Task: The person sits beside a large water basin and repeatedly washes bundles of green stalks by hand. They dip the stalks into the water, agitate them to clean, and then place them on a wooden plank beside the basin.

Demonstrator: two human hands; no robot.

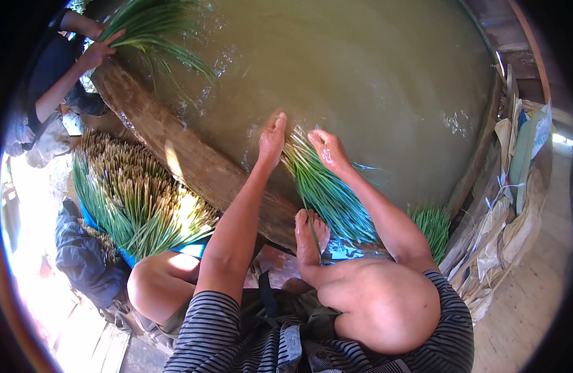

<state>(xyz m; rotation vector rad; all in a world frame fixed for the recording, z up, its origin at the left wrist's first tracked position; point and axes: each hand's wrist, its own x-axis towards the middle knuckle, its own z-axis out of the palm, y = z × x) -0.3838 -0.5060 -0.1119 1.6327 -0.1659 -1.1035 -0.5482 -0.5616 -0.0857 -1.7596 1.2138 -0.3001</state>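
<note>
A bundle of long, thin green stalks [333,200] slants across the near edge of a pool of murky water [361,60]. Its pale cut or root ends point away from me, between my two hands. My left hand [272,140] is just left of those ends, fingers extended and partly blurred, with nothing visible in it. To the right of them is my right hand [329,148], wet and with curled fingers; whether it grips any stalks is hidden. The leafy tips spread beside my bare foot [312,233].
A thick wooden beam [197,158] borders the water. Beyond it at left stands a large pile of bundled stalks [132,186]. Another person's hands [97,49] hold green stalks [151,28] over the water. More greenery [431,228] and draped sacks [496,233] lie at right.
</note>
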